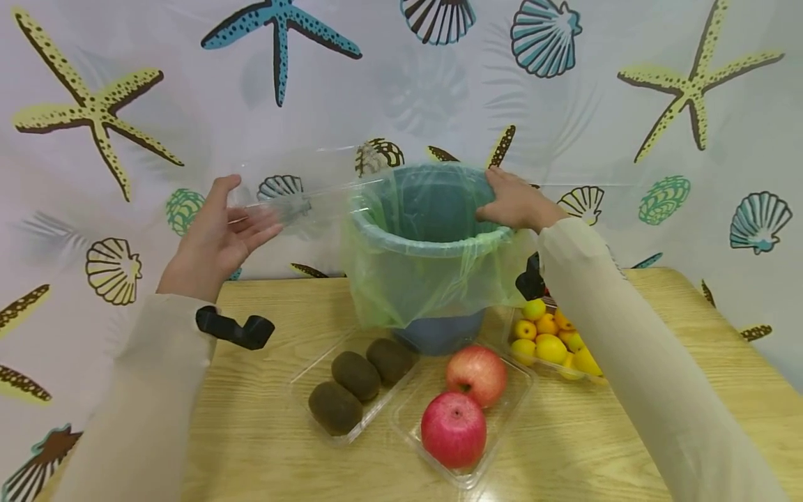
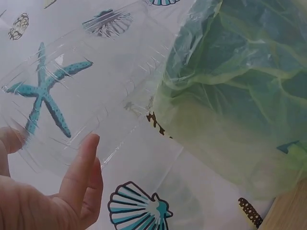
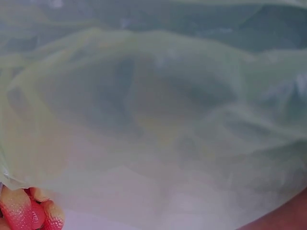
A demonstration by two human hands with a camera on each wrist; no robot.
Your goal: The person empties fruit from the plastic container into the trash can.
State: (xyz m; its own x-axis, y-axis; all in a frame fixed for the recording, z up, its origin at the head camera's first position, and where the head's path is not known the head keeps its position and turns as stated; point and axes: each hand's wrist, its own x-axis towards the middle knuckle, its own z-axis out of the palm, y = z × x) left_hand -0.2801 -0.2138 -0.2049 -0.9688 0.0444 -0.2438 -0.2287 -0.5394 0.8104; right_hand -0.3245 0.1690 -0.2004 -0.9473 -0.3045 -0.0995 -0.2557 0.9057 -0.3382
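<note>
My left hand [image 1: 216, 240] holds a clear plastic tray [image 2: 115, 72] between thumb and fingers, left of a blue bin [image 1: 433, 338]. The see-through tray reaches up to the bin's left rim; I cannot tell whether it touches. A thin green plastic bag [image 1: 408, 286] lines the bin and is folded down over the outside of its rim. On the bin's right side, my right hand [image 1: 517, 201] grips the lined rim, with the thumb toward the inside. The bag [image 3: 144, 120] fills most of the right wrist view, where little of that hand shows.
In front of the bin are a clear tray of kiwis [image 1: 356, 375] and another with two apples [image 1: 456, 425]. A container of small yellow and orange fruit [image 1: 551, 347] sits partly under the right forearm. A patterned curtain [image 1: 376, 84] hangs behind the wooden table [image 1: 263, 432].
</note>
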